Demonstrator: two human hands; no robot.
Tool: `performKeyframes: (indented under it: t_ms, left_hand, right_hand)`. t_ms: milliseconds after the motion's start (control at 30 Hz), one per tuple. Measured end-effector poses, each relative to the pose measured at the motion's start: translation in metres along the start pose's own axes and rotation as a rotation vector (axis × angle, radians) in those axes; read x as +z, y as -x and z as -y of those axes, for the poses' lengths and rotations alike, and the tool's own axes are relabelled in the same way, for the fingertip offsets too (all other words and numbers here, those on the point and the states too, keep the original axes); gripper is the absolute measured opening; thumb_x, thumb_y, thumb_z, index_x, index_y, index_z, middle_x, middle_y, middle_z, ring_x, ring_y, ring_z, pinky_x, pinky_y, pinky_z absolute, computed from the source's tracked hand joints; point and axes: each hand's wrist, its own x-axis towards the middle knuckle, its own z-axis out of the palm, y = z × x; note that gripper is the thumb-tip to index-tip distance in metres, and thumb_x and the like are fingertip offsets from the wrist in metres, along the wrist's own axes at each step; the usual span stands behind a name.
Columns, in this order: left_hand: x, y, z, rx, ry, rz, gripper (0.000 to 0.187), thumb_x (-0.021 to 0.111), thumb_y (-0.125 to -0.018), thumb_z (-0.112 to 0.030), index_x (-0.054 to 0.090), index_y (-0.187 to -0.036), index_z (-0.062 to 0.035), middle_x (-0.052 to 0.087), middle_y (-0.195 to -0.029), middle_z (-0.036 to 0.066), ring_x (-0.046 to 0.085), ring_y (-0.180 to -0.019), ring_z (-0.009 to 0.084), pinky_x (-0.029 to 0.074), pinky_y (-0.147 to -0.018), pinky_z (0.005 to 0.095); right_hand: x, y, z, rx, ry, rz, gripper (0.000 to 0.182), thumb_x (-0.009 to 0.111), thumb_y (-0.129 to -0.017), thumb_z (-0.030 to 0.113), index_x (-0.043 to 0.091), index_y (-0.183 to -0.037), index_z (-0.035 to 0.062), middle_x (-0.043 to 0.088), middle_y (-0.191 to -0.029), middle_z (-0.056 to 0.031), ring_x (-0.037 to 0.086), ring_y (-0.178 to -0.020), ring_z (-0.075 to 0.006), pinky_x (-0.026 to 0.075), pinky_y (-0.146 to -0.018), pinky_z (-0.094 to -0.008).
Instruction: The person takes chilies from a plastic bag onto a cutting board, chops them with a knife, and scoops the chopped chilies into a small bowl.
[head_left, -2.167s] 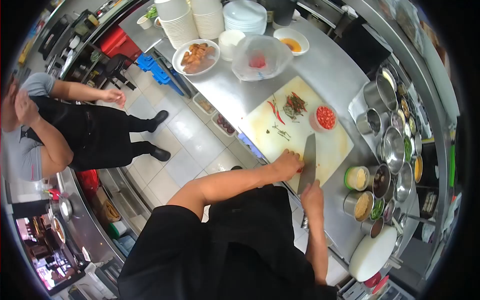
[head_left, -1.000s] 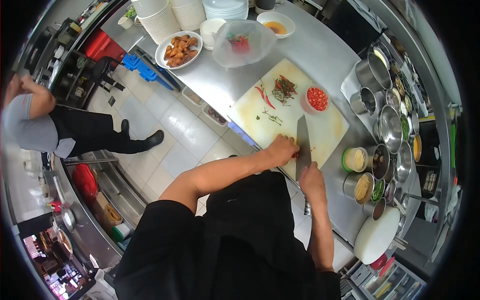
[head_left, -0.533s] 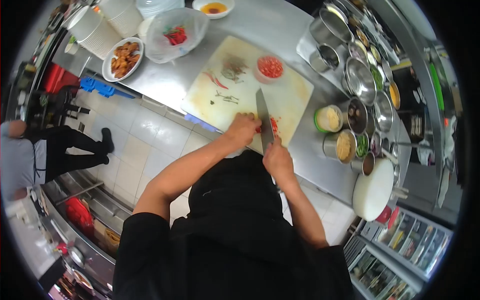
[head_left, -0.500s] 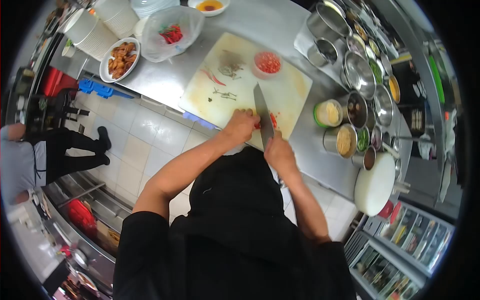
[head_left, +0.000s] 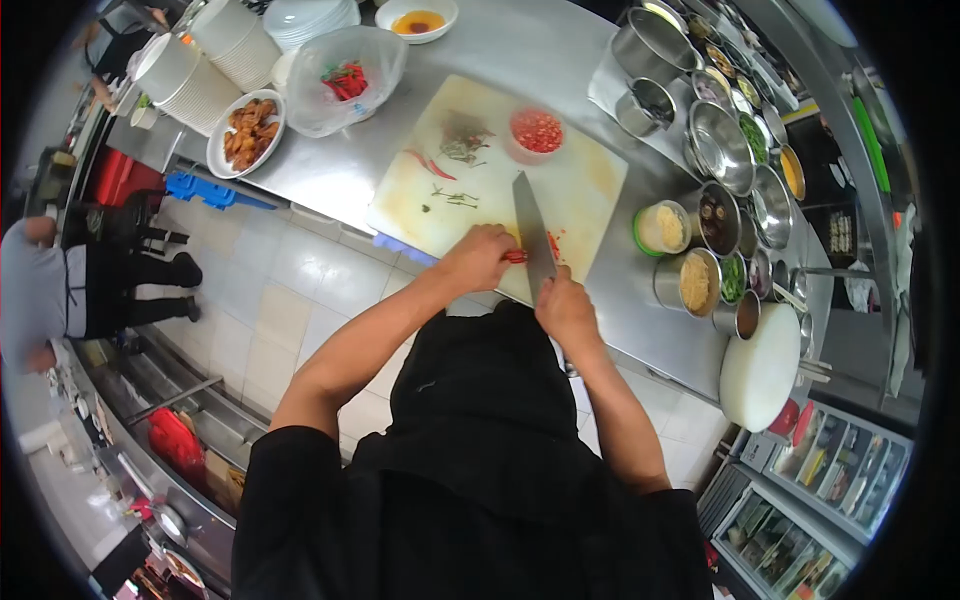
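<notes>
My right hand (head_left: 566, 305) is closed round the handle of a broad kitchen knife (head_left: 532, 225), whose blade points away from me over the white cutting board (head_left: 595, 215). Left of the blade, my left hand (head_left: 482, 257) pinches red chilies (head_left: 515, 256) near the board's front edge. Small chopped red bits (head_left: 555, 242) lie just right of the blade. Farther back on the board stands a clear tub of chopped red chili (head_left: 536, 132). Whole red chilies (head_left: 432, 166), green stems (head_left: 456, 196) and a dark heap of scraps (head_left: 463, 140) lie on the board's left side.
A plastic bag of red chilies (head_left: 345, 82) and a plate of browned food (head_left: 249, 135) stand at the back left. Metal pots and bowls (head_left: 720, 145) line the right side. A round white block (head_left: 762, 368) sits at the right edge. Another person (head_left: 75, 285) stands at far left.
The red chilies in my left hand now show apart from the blade, with a gap between hand and knife. The whole view has shifted slightly.
</notes>
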Motion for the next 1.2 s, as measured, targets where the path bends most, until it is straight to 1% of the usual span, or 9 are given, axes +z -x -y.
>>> performKeyframes:
  t_ms: [167,233,433,600,700,733,800,933,1200]
  left_hand:
    - [0.013,-0.010,0.002,0.055,-0.108,0.112,0.023,0.065,-0.069,-0.006,0.065,-0.092,-0.0012,0.062,-0.087,0.019,0.061,-0.086,0.0380,0.049,-0.079,0.0465]
    - [0.008,-0.017,0.008,0.041,-0.139,0.133,0.026,0.066,-0.066,-0.006,0.065,-0.092,-0.0021,0.063,-0.088,0.018,0.062,-0.085,0.0370,0.050,-0.078,0.0460]
    - [0.018,-0.012,-0.003,0.017,-0.213,0.156,0.030,0.067,-0.067,-0.002,0.065,-0.097,-0.0033,0.064,-0.090,0.017,0.063,-0.085,0.0355,0.049,-0.078,0.0436]
    - [0.026,-0.007,-0.006,-0.015,-0.264,0.141,0.027,0.066,-0.069,-0.002,0.065,-0.096,-0.0039,0.064,-0.089,0.017,0.063,-0.086,0.0332,0.049,-0.078,0.0436]
    - [0.024,-0.013,-0.005,-0.022,-0.204,0.121,0.027,0.065,-0.068,-0.001,0.065,-0.095,-0.0035,0.064,-0.089,0.018,0.063,-0.087,0.0356,0.049,-0.078,0.0445]
    - [0.028,-0.011,0.003,-0.034,-0.171,0.110,0.026,0.066,-0.069,-0.001,0.065,-0.095,-0.0033,0.064,-0.088,0.018,0.062,-0.087,0.0374,0.049,-0.079,0.0454]
    - [0.032,-0.014,0.004,-0.007,-0.146,0.095,0.025,0.067,-0.070,0.001,0.065,-0.095,-0.0028,0.063,-0.086,0.020,0.060,-0.087,0.0395,0.048,-0.079,0.0470]
    - [0.031,-0.015,0.003,-0.024,-0.035,0.021,0.018,0.070,-0.070,0.002,0.066,-0.087,-0.0012,0.064,-0.089,0.021,0.060,-0.086,0.0410,0.049,-0.078,0.0478]
    - [0.022,-0.015,-0.014,-0.032,-0.141,0.067,0.017,0.066,-0.073,0.005,0.064,-0.090,0.0002,0.061,-0.087,0.021,0.059,-0.085,0.0414,0.049,-0.075,0.0470]
  right_hand:
    - [-0.021,-0.010,0.015,0.065,0.003,0.243,0.029,0.048,-0.094,0.017,0.046,-0.111,-0.0067,0.065,-0.086,-0.0314,0.064,-0.083,-0.0477,0.050,-0.074,-0.0562]
    - [0.016,0.004,0.000,-0.012,0.036,-0.045,0.031,0.049,-0.094,0.017,0.045,-0.114,-0.0065,0.064,-0.085,-0.0319,0.064,-0.080,-0.0486,0.050,-0.073,-0.0573]
    - [-0.021,-0.007,0.005,-0.028,0.065,0.109,0.032,0.049,-0.093,0.016,0.044,-0.116,-0.0048,0.064,-0.081,-0.0320,0.064,-0.078,-0.0494,0.050,-0.073,-0.0581]
    - [0.000,0.010,0.012,0.104,0.052,0.003,0.031,0.051,-0.093,0.018,0.048,-0.111,-0.0078,0.064,-0.084,-0.0310,0.064,-0.085,-0.0481,0.051,-0.075,-0.0548]
    - [-0.031,-0.007,0.015,0.059,-0.003,0.203,0.035,0.052,-0.089,0.015,0.049,-0.115,-0.0088,0.065,-0.086,-0.0306,0.064,-0.086,-0.0473,0.051,-0.078,-0.0537]
    - [-0.023,-0.004,0.007,-0.147,0.135,0.194,0.040,0.054,-0.086,0.013,0.047,-0.119,-0.0084,0.065,-0.088,-0.0312,0.064,-0.087,-0.0467,0.051,-0.079,-0.0543]
    - [0.003,0.005,0.014,0.158,0.010,0.109,0.054,0.055,-0.082,0.009,0.039,-0.130,-0.0086,0.065,-0.090,-0.0314,0.065,-0.085,-0.0475,0.051,-0.079,-0.0551]
    - [-0.018,0.000,0.008,0.024,-0.063,0.080,0.028,0.046,-0.084,0.006,0.055,-0.107,-0.0076,0.067,-0.092,-0.0274,0.066,-0.093,-0.0432,0.053,-0.082,-0.0506]
    - [-0.009,0.005,0.003,0.019,-0.100,0.064,0.027,0.048,-0.086,0.008,0.049,-0.107,-0.0087,0.065,-0.081,-0.0325,0.066,-0.082,-0.0484,0.052,-0.075,-0.0558]
